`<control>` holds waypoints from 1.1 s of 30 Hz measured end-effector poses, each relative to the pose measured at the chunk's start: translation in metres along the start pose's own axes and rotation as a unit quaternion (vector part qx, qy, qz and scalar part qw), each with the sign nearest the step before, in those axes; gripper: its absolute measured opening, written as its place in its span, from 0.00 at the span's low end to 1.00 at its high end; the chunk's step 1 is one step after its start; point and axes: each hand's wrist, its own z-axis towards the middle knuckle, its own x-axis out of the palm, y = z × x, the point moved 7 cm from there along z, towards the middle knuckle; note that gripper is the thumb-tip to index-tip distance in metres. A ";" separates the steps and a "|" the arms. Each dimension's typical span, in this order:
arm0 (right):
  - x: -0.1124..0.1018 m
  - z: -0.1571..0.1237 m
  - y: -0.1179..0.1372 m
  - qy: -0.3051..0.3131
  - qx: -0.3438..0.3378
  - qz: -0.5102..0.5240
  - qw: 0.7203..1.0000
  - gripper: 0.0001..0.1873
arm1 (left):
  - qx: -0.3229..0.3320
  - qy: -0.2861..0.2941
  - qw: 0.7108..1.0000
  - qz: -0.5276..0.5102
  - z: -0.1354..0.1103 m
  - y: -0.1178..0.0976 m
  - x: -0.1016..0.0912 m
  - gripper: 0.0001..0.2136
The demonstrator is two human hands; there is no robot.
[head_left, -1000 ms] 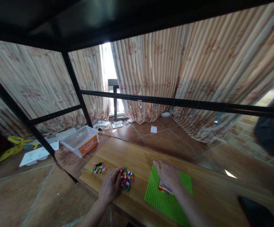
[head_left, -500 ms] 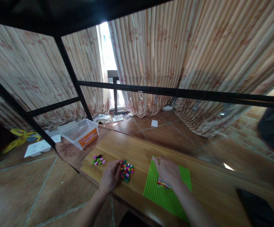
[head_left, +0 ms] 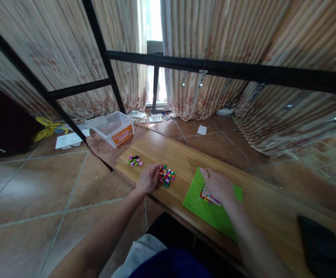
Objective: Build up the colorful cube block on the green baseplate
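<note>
My left hand (head_left: 148, 178) rests on the wooden board with its fingers curled together against the left side of a pile of small coloured toy bricks (head_left: 168, 177). Whatever is between those fingertips is too small to make out. Over the green baseplate (head_left: 197, 211), my right hand (head_left: 219, 187) has its thumb and fingers drawn together near the far left edge. Its fingertips hide anything they pinch. Partly under that hand, a multicoloured arrangement of bricks (head_left: 207, 195) sits on the baseplate, its right part covered.
A smaller brick group (head_left: 135, 160) lies at the board's left end. Beyond it stands a clear plastic bin (head_left: 105, 130) with an orange label. A dark flat object (head_left: 321, 243) lies at the right. Black metal bars (head_left: 214, 65) cross in front of the curtains.
The camera has tilted down, so the board sits higher in view and my lap shows. Both hands stay near the same spots, the left by the pile, the right over the baseplate.
</note>
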 end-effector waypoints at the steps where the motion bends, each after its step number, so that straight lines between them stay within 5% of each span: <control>1: 0.002 0.001 -0.003 -0.005 0.001 0.000 1.000 0.35 | -0.006 -0.003 1.000 -0.005 0.000 0.001 0.000 0.15; 6: -0.013 0.003 -0.005 -0.128 -0.046 0.025 0.990 0.33 | -0.036 -0.017 0.998 -0.038 -0.001 0.008 -0.001 0.17; 10: -0.035 -0.013 0.031 -0.239 -0.131 0.108 0.956 0.25 | -0.062 -0.034 0.993 -0.092 -0.003 0.013 -0.006 0.19; 14: 0.001 -0.021 0.082 -0.130 -0.171 0.183 0.959 0.19 | -0.092 -0.054 0.983 -0.152 -0.005 0.018 -0.011 0.19; 19: 0.054 -0.010 0.096 -0.059 -0.097 0.163 0.980 0.20 | -0.124 -0.070 0.971 -0.195 -0.005 0.025 -0.011 0.18; 33: 0.071 0.004 0.113 -0.056 -0.113 0.226 0.966 0.16 | -0.081 -0.039 0.986 -0.138 -0.003 0.015 -0.009 0.19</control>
